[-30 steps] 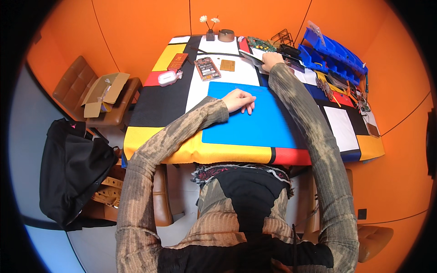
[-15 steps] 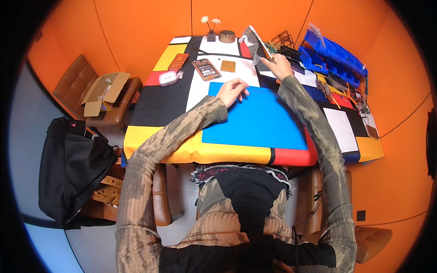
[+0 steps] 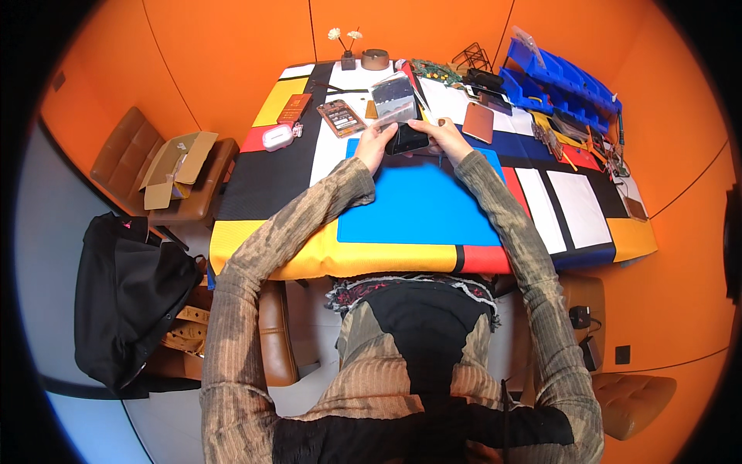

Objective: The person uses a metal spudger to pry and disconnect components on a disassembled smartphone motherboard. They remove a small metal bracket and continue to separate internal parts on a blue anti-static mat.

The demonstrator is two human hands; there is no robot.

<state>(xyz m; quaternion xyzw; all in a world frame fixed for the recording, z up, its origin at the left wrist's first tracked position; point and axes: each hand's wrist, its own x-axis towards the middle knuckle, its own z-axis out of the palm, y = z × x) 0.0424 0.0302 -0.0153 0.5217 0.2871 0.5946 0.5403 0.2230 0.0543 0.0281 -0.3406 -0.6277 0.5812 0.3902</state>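
Observation:
Over the far edge of a blue mat (image 3: 417,205), both my hands hold a dark, flat phone (image 3: 410,141). A shiny, silvery sheet (image 3: 393,97) stands up from its far side; how the two are joined is unclear. My left hand (image 3: 373,147) is closed on the phone's left edge. My right hand (image 3: 442,139) pinches it from the right, thumb on top. Left of them lies a phone with its inner parts showing (image 3: 340,117). A small brown plate (image 3: 372,110) is partly hidden behind the sheet.
A red booklet (image 3: 294,109) and a white earbud case (image 3: 277,138) lie at the left. Blue parts bins (image 3: 560,89) and tools stand at the far right, near a brown flat rectangle (image 3: 478,123). A flower vase (image 3: 348,60) stands at the back.
My right hand has brought the phone and shiny sheet from the far right toward the mat. My left hand has moved up off the mat and taken hold too.

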